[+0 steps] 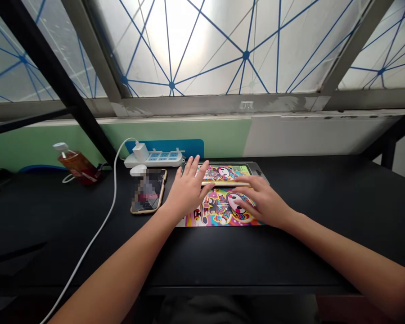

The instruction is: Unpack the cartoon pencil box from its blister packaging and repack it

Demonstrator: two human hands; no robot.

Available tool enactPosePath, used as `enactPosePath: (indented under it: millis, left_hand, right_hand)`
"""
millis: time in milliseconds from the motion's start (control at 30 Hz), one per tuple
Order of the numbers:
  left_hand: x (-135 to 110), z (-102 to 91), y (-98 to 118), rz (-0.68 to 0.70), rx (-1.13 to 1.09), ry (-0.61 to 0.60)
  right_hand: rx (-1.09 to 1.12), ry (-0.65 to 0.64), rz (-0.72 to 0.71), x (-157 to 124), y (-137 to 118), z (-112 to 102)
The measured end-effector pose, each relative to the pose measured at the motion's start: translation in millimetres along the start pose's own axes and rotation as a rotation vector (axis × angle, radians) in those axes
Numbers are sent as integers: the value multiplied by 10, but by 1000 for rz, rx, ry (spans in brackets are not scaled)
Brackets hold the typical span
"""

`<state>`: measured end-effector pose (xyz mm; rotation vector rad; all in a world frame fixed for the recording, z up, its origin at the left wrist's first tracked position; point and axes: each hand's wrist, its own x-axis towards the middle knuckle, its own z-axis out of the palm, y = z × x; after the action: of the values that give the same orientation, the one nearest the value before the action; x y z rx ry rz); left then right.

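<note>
Both hands spread flat, pinching nothing. Left hand on the sheet's left end, fingers reaching a clear plastic package. Right hand lies on the cartoon-printed sheet, flat on the black desk before the package. Smartphone just left of left hand.

Glossy multicoloured cartoon-printed sheet lying flat under the left hand and right hand, pale straight strip just beyond them
</note>
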<state>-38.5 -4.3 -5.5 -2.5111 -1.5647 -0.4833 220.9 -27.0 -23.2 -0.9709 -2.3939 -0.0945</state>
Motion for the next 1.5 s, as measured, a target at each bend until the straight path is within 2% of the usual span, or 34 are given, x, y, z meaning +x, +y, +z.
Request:
enactPosePath:
  millis: [100, 200, 300, 433, 600, 800, 900, 1033, 1133, 1200, 1367, 1433, 1500]
  left_hand:
    - [31, 71, 3, 56, 16, -59]
    - [31, 65, -8, 13, 11, -118]
    - [9, -7, -47, -60, -1, -105]
    - [-8, -42, -107, -86, -21, -96]
    - [15, 20, -80, -95, -19, -129]
    - [40, 25, -58, -66, -20, -195]
    - [45, 21, -86, -61, -49, -190]
    - [43, 2, -111, -64, -120, -189]
    - [31, -39, -108, -65, -187, -184]
    - [22, -73, -93, -53, -195, -163]
    - [8, -120, -37, 20, -141, -60]
    - [0, -106, -16, 47, -114, -38]
    - [-11, -77, 2, 71, -101, -39]
  right_hand:
    - [115, -197, -69, 0, -159, 36]
    - [178, -387, -8, -22, -177, 43]
    - [190, -471, 48, -52, -108, -16]
    - [180, -372, 104, -58, -49, -78]
    - [71, -218, 189, -34, -52, 26]
    - [-64, -200, 279, -49, -59, 80]
    - [-32, -165, 301, -48, -96, 51]
    - [70, -165, 429, -30, -119, -68]
    - [110, -111, 488, -38, 54, -243]
    - [135, -118, 548, -71, 311, -375]
    - [148, -403, 748, -221, 1059, -573]
    - [104, -401, 755, -250, 1178, -568]
    - [79, -314, 723, -232, 1150, -518]
